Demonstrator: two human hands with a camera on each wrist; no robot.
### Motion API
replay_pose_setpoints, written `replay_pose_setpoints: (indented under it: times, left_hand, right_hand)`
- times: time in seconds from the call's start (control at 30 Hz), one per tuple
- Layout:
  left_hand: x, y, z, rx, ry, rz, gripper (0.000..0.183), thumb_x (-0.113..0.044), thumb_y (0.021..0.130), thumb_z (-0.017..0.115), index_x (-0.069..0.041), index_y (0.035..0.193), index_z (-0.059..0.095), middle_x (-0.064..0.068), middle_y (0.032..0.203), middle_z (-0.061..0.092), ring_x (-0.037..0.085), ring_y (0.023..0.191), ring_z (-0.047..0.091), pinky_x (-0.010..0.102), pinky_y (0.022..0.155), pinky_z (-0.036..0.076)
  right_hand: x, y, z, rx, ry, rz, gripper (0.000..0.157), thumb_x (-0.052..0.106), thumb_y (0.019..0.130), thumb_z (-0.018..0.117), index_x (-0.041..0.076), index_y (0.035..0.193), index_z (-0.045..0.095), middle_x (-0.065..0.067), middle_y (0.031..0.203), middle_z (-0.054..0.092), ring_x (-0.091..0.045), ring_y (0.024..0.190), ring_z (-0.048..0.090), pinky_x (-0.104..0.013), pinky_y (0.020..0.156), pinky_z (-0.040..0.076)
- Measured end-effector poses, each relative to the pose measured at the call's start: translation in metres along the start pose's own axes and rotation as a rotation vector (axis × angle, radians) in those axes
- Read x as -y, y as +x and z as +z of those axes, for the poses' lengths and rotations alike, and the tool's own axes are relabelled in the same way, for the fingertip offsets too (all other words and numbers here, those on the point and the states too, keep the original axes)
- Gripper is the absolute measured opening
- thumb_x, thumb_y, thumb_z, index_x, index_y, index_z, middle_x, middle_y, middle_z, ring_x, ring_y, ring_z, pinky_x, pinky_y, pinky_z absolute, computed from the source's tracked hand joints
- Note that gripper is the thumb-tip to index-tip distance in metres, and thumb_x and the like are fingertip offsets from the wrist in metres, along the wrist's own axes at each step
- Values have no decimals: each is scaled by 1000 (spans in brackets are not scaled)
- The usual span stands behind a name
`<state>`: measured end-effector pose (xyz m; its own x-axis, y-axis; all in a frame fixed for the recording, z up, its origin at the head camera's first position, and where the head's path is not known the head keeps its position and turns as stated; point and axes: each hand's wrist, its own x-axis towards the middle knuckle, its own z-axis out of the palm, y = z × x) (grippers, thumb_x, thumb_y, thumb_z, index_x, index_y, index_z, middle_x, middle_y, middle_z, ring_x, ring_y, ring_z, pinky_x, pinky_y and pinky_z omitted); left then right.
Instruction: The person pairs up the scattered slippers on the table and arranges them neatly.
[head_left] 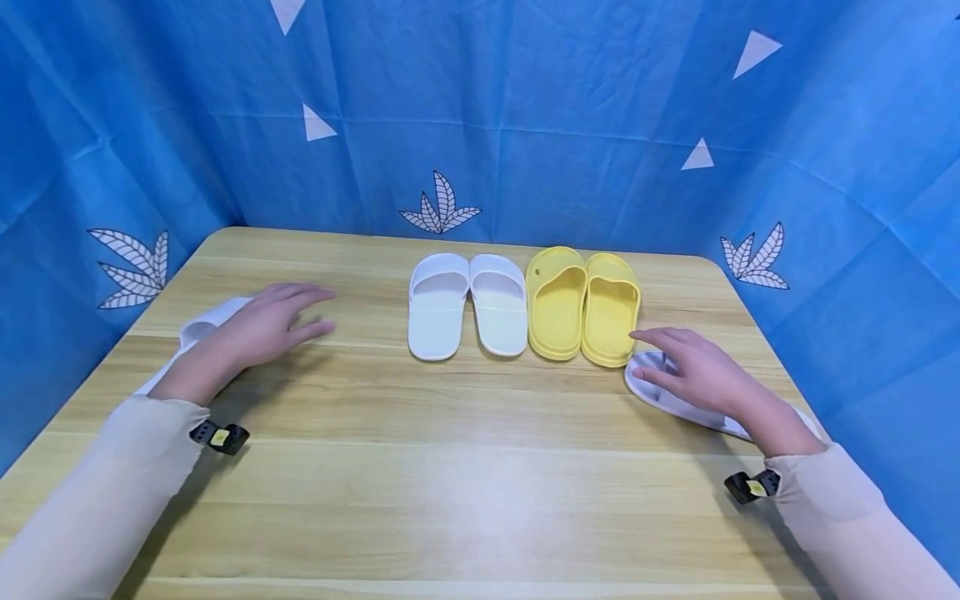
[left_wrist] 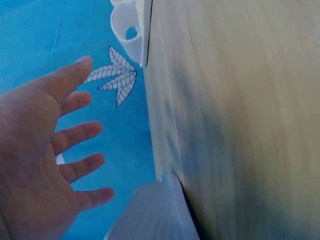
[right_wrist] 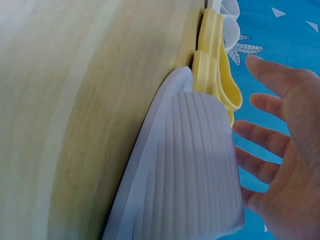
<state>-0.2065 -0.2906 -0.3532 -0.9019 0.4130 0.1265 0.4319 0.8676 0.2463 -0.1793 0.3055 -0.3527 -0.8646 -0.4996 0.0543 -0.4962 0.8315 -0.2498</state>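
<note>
Your left hand (head_left: 267, 325) and right hand (head_left: 699, 371) are both loose, fingers spread and grasping nothing. The left slipper (left_wrist: 152, 215) sits beneath your left hand at the table's left edge; the right slipper (right_wrist: 195, 170) lies under your right hand, near right of the yellow clogs (head_left: 557, 312). Closing too high could miss either strap, and a careless leftward push on the right slipper could knock the nearer clog askew; whether your fingers touch anything is unclear. The left slipper's long axis slants from near left to far right, toe apparently far right; the right one's runs near right to far left, toe apparently far left.
</note>
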Motion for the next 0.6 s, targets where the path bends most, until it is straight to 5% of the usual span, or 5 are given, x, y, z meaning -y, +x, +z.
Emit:
replay_pose_setpoints:
  times: [0.6]
  left_hand:
    - [36,-39,-14,32,19,-157,62,-42,96,62,0,140,50,30,142,41,53,133,27,67,106,21]
  right_hand:
    - [-8,-24,-2,74,-5,46,70,56,88,65,17,144,48,-19,137,51,-42,126,44,-62,101,36]
